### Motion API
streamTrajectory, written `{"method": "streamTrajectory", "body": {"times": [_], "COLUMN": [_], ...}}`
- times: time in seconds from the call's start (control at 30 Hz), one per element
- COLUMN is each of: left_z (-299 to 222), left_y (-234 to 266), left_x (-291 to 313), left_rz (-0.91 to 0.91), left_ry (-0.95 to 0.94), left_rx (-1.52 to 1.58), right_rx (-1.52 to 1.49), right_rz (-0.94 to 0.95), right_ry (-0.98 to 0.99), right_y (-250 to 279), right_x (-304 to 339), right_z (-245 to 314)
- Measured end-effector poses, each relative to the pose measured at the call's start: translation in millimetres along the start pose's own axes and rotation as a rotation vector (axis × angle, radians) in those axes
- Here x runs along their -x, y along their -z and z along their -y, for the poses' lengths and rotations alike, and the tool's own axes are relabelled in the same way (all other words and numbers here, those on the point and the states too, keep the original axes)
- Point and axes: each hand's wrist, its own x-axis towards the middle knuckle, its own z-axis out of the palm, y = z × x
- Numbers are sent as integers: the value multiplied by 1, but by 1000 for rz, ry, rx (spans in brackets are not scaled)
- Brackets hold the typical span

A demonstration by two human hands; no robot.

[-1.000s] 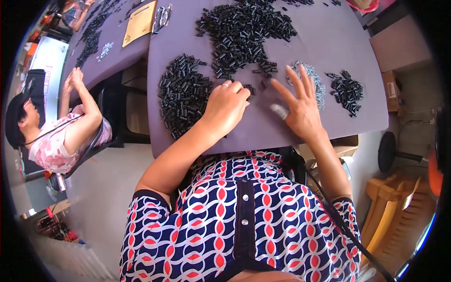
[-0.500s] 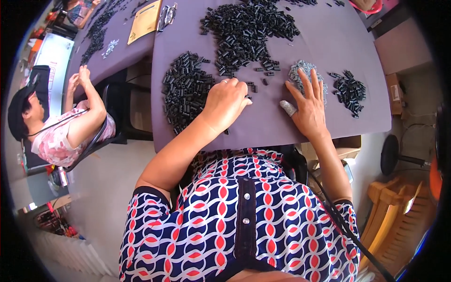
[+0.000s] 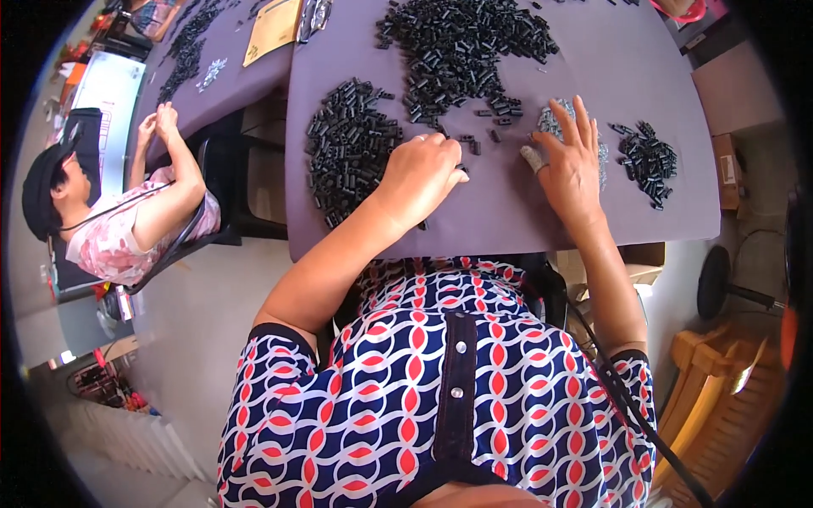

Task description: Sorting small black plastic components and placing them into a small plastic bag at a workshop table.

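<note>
Hands rest on a purple-grey table (image 3: 508, 212) strewn with small black parts; the left hand (image 3: 423, 173) lies knuckles up with fingers curled under, its tips at a few loose black pieces (image 3: 474, 142) just beyond it; whether anything is pinched beneath cannot be told; the right hand (image 3: 572, 161) lies flat with fingers spread, covering part of a small heap of grey metal pieces (image 3: 559, 118); its thumb carries a pale wrap.

To the left of the left hand sits a dense pile of black parts (image 3: 347, 148); a larger pile (image 3: 461, 42) spreads across the far middle of the table; a smaller black heap (image 3: 648, 157) lies to the right of the right hand, well apart from the grey pieces.

Packages and labels: a flat yellow-tan envelope (image 3: 273, 30) lies on the adjoining table at the far left, rectangular, with print too small to tell; a brown cardboard box (image 3: 727, 169) with a white label stands beyond the right table edge.

At the adjoining table a seated person (image 3: 110, 220) in a pink patterned top holds both hands raised together over it; a wooden chair (image 3: 720, 398) stands at lower right.
</note>
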Motion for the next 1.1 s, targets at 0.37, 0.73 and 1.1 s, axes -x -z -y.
{"method": "streamTrajectory", "body": {"times": [0.37,0.73,1.1], "left_z": [4,-10,-28], "left_y": [3,6,13], "left_x": [6,6,24], "left_rz": [11,-55,37], "left_ry": [37,109,63], "left_rx": [121,416,670], "right_rx": [-213,-714,-613], "right_rz": [-68,96,213], "right_ry": [48,-91,140], "right_y": [21,17,39], "right_x": [-3,12,15], "right_z": [27,47,58]}}
